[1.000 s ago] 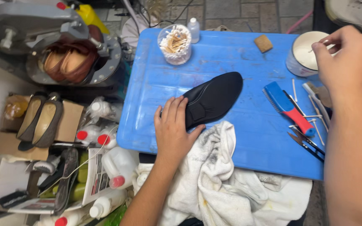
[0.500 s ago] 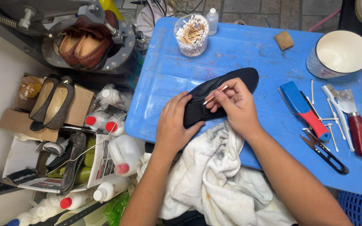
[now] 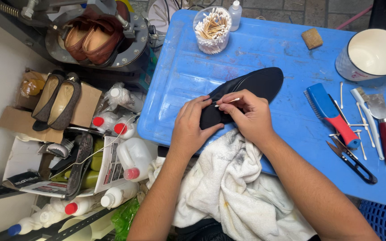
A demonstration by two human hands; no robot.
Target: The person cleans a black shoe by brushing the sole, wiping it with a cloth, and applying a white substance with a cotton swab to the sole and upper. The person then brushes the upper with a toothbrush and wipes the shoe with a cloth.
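Far left, beside the surface: pair of dark flat shoes (image 3: 56, 100) on cardboard, white bottles with red caps (image 3: 112, 122) nearby. Blue surface (image 3: 264, 49) — black insole (image 3: 258, 85) lying flat near its left-centre, heel end under both hands. Left hand (image 3: 190, 129): grip flat, pressing the heel end, enclosing nothing. Right hand (image 3: 249, 116): grip narrow, pinching a cotton swab (image 3: 229, 101) against the insole. Near edge: stained white cloth (image 3: 237, 187). Far: jar of swabs (image 3: 211, 29). Right — blue-and-red brush (image 3: 331, 114), white cup (image 3: 371, 53), black snips (image 3: 351, 160).
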